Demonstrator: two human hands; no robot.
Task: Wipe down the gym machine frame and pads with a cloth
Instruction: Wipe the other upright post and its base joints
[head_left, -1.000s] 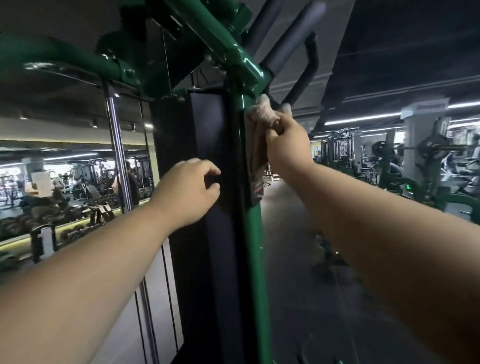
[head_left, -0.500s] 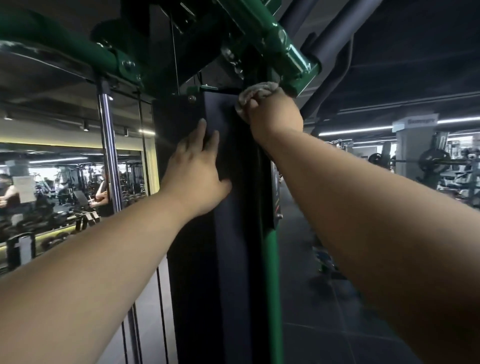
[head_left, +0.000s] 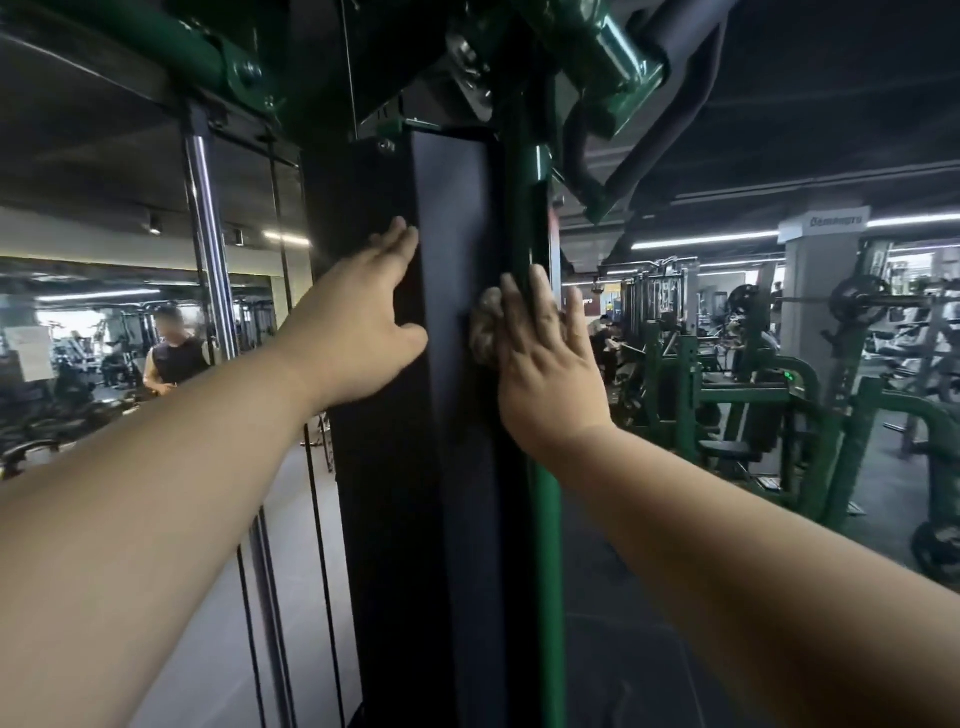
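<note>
A tall black panel (head_left: 447, 467) of the gym machine fills the middle of the head view, with a green upright post (head_left: 545, 519) along its right edge. My right hand (head_left: 545, 369) presses a crumpled pale cloth (head_left: 485, 332) flat against the panel's right side, fingers straight and pointing up. My left hand (head_left: 363, 322) rests on the panel's left front edge, fingers straight and thumb spread. Green frame tubes and a bracket (head_left: 608, 57) cross overhead.
A chrome guide rod (head_left: 208, 249) and black cables (head_left: 317, 519) run down left of the panel. A person (head_left: 174, 358) stands in the left background. Green machines (head_left: 779, 415) and a barbell rack (head_left: 857, 301) crowd the right side. Dark floor lies between.
My right hand has slid down with the cloth from the panel's top near the green bracket to mid-height, its fingers now straight. My left hand stays flat against the panel's left edge.
</note>
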